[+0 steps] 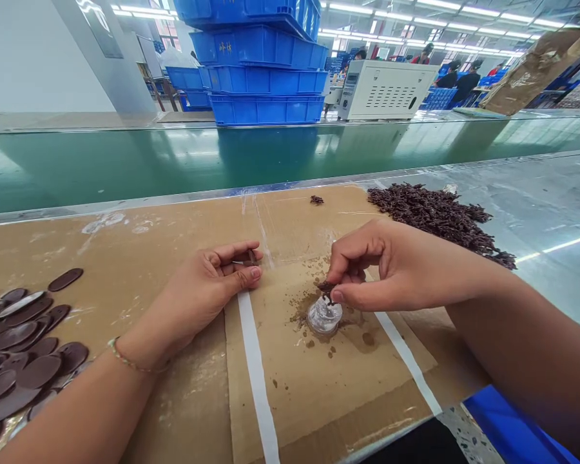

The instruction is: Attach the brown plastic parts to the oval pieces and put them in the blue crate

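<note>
My right hand [374, 267] pinches a small dark brown plastic piece [327, 290] between thumb and forefinger. The piece is right at the top of a small clear round container [325, 316]; whether it touches what is inside I cannot tell. Wet spots surround the container on a cardboard sheet [290, 386]. Left of it, my left hand [222, 277] has its fingers curled around a small brown piece [252, 258], mostly hidden by the fingers. To the far left lies a heap of flat brown oval discs [38, 372].
A pile of small dark brown pieces [430, 209] lies at the right, with a little cluster [316, 200] farther back. Behind the table runs a green conveyor belt [174, 161]. Beyond stand stacked blue crates [265, 77] and a beige metal box [389, 90]. Several people are in the background.
</note>
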A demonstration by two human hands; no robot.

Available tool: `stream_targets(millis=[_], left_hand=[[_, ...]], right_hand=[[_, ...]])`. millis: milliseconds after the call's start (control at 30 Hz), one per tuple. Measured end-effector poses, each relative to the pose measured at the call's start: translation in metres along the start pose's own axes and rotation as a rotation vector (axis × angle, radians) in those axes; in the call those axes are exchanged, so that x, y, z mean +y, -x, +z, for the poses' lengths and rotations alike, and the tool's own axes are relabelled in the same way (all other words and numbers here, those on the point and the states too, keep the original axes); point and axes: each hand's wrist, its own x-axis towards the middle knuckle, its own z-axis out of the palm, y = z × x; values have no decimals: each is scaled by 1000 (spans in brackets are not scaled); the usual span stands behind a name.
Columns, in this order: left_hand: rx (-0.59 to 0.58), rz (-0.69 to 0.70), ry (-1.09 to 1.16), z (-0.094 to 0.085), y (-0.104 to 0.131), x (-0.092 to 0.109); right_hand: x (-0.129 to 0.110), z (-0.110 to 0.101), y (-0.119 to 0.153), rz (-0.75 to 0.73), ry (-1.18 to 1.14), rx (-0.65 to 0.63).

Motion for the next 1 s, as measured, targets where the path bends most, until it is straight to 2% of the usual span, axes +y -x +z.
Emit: stream_targets(millis=[500,800,1000], left_hand=[[12,23,-28,0,0,0],[22,15,29,2,1,0],[20,29,35,2,0,0]], right_hand=[[2,1,1,19,23,21],[1,1,2,20,4,48],[-2,1,2,22,55,27]])
